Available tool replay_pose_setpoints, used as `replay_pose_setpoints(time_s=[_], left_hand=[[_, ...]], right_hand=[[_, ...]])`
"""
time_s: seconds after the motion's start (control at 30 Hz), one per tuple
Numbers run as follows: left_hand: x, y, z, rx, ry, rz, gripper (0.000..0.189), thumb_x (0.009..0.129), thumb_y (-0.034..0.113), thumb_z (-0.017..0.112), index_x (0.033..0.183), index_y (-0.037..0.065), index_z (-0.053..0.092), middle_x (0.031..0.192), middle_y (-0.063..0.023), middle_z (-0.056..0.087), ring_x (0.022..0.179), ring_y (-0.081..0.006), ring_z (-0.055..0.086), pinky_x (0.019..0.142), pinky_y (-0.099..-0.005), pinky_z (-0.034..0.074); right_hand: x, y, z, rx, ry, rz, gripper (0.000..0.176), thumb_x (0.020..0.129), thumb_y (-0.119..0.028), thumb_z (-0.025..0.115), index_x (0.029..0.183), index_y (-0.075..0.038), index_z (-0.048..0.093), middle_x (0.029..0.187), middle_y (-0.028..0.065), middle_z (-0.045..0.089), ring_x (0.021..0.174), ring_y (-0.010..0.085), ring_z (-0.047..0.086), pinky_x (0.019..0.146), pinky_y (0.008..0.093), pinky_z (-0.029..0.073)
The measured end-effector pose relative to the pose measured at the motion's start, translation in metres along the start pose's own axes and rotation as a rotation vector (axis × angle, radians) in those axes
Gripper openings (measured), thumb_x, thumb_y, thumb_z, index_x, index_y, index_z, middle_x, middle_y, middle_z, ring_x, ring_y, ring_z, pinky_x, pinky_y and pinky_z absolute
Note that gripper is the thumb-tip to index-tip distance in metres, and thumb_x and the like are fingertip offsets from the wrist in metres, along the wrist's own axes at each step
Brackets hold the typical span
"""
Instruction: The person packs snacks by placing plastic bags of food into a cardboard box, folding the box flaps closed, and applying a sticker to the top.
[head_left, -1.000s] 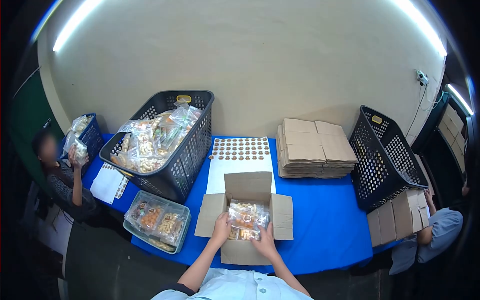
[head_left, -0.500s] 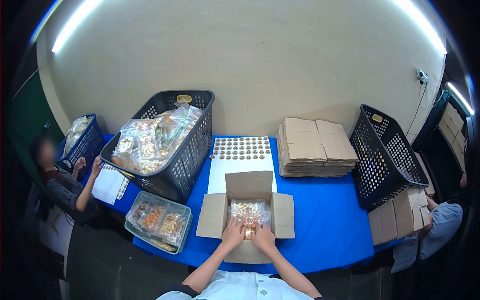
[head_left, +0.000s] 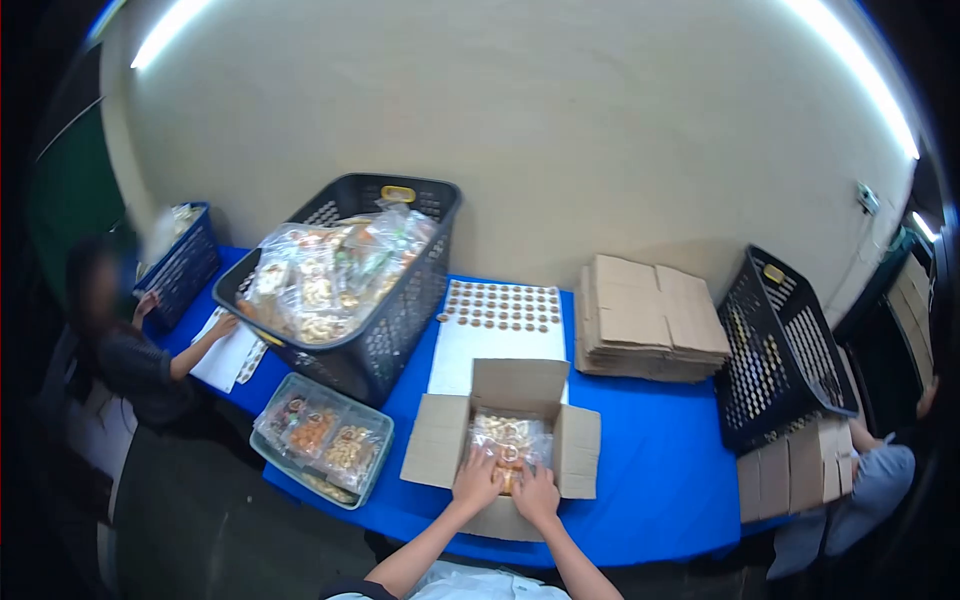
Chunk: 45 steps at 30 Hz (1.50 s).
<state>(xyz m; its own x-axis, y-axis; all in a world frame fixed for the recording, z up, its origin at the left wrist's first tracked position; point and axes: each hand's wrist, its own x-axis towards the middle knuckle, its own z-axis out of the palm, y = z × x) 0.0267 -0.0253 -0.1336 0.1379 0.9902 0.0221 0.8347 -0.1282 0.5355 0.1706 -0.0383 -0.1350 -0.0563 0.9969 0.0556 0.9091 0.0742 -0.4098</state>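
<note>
— Where's the snack bag (head_left: 508, 437)?
— Inside the open cardboard box (head_left: 520, 380), on the near side of the blue table (head_left: 650, 470).
— And the hands?
— The left hand (head_left: 477, 482) and right hand (head_left: 537, 494) lie side by side, fingers flat, pressing on the bag's near edge.

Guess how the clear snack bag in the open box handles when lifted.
Probably floppy: the snack bag is thin, crinkled clear film. Likely slippery; the film glints. Loose small pieces inside may shift and sag.
</note>
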Motion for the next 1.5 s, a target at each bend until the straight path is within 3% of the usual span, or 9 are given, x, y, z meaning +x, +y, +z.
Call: replay_pose_setpoints(time_s=[0.2, 0.47, 0.67, 0.7, 0.9, 1.07, 1.27, 1.37, 1.5], left_hand=[[-0.002, -0.001, 0.008, -0.05, 0.169, 0.017, 0.046, 0.077, 0.023, 0.051, 0.121, 0.011, 0.049, 0.135, -0.0148, 0.036, 0.125, -0.0344, 0.032, 0.099, -0.0427, 0.031], [0.001, -0.003, 0.002, -0.115, 0.139, -0.024, 0.044, 0.076, 0.026, 0.052, 0.117, 0.009, 0.054, 0.131, -0.0138, 0.042, 0.124, -0.032, 0.036, 0.099, -0.0393, 0.034], [-0.031, 0.004, -0.033, -0.507, 0.402, 0.168, 0.022, 0.08, 0.004, 0.052, 0.101, 0.006, 0.059, 0.11, -0.0085, 0.055, 0.101, -0.0245, 0.055, 0.083, -0.0335, 0.046], [-0.041, -0.001, -0.044, -0.527, 0.411, 0.16, 0.021, 0.08, 0.004, 0.053, 0.099, 0.005, 0.06, 0.11, -0.0086, 0.055, 0.099, -0.0246, 0.056, 0.081, -0.0328, 0.047], [-0.105, -0.059, -0.123, -0.461, 0.669, -0.039, 0.017, 0.077, -0.002, 0.054, 0.091, 0.003, 0.061, 0.096, -0.0116, 0.061, 0.088, -0.0249, 0.06, 0.077, -0.0303, 0.047], [-0.152, -0.108, -0.162, -0.346, 1.029, -0.355, 0.015, 0.076, -0.006, 0.051, 0.086, 0.0, 0.061, 0.085, -0.0126, 0.061, 0.078, -0.0246, 0.061, 0.068, -0.0295, 0.048], [-0.185, -0.105, -0.186, -0.35, 1.372, -0.478, 0.012, 0.079, -0.008, 0.046, 0.083, -0.004, 0.057, 0.088, -0.012, 0.057, 0.078, -0.0193, 0.058, 0.069, -0.0273, 0.048], [-0.196, -0.113, -0.185, -0.368, 1.397, -0.505, 0.012, 0.079, -0.008, 0.046, 0.082, -0.005, 0.057, 0.087, -0.0114, 0.057, 0.076, -0.0171, 0.057, 0.068, -0.0252, 0.047], [-0.2, -0.123, -0.183, -0.358, 1.422, -0.537, 0.013, 0.078, -0.008, 0.046, 0.08, -0.004, 0.058, 0.085, -0.0108, 0.057, 0.075, -0.0168, 0.057, 0.067, -0.0251, 0.047]], right_hand=[[-0.001, -0.003, -0.002, 0.018, -0.013, 0.017, 0.042, 0.076, -0.027, 0.052, 0.114, -0.009, 0.056, 0.122, 0.0185, 0.047, 0.109, 0.034, 0.046, 0.086, 0.0421, 0.044], [0.01, -0.001, 0.002, 0.024, -0.151, 0.098, 0.046, 0.076, -0.032, 0.054, 0.115, -0.006, 0.051, 0.12, 0.0159, 0.046, 0.11, 0.0337, 0.045, 0.089, 0.0417, 0.041], [0.027, -0.005, -0.015, -0.019, -0.437, 0.129, 0.055, 0.075, -0.032, 0.057, 0.118, 0.001, 0.044, 0.13, 0.0202, 0.037, 0.117, 0.0356, 0.039, 0.094, 0.0414, 0.038], [0.028, 0.007, -0.002, -0.01, -0.325, 0.068, 0.053, 0.074, -0.037, 0.06, 0.108, 0.003, 0.052, 0.113, 0.0222, 0.048, 0.106, 0.0366, 0.046, 0.091, 0.041, 0.039], [0.077, -0.006, -0.05, 0.133, -0.483, -0.238, 0.059, 0.076, -0.042, 0.061, 0.113, 0.004, 0.052, 0.112, 0.0242, 0.052, 0.108, 0.0368, 0.049, 0.093, 0.038, 0.038], [0.132, -0.104, -0.106, 0.425, -0.499, -0.544, 0.046, 0.081, -0.03, 0.061, 0.114, 0.002, 0.051, 0.11, 0.0208, 0.054, 0.102, 0.0313, 0.053, 0.085, 0.0356, 0.044], [0.162, -0.274, -0.156, 0.682, -0.434, -0.987, 0.033, 0.083, -0.019, 0.06, 0.111, -0.004, 0.054, 0.101, 0.0117, 0.058, 0.091, 0.019, 0.058, 0.078, 0.0304, 0.046], [0.196, -0.35, -0.129, 0.865, -0.478, -0.999, 0.027, 0.082, -0.017, 0.059, 0.105, -0.004, 0.058, 0.098, 0.0104, 0.06, 0.087, 0.018, 0.059, 0.072, 0.0304, 0.049], [0.253, -0.456, -0.075, 0.911, -0.24, -1.031, 0.023, 0.08, -0.012, 0.057, 0.097, 0.002, 0.059, 0.092, 0.0094, 0.062, 0.076, 0.0134, 0.059, 0.066, 0.0265, 0.048]])
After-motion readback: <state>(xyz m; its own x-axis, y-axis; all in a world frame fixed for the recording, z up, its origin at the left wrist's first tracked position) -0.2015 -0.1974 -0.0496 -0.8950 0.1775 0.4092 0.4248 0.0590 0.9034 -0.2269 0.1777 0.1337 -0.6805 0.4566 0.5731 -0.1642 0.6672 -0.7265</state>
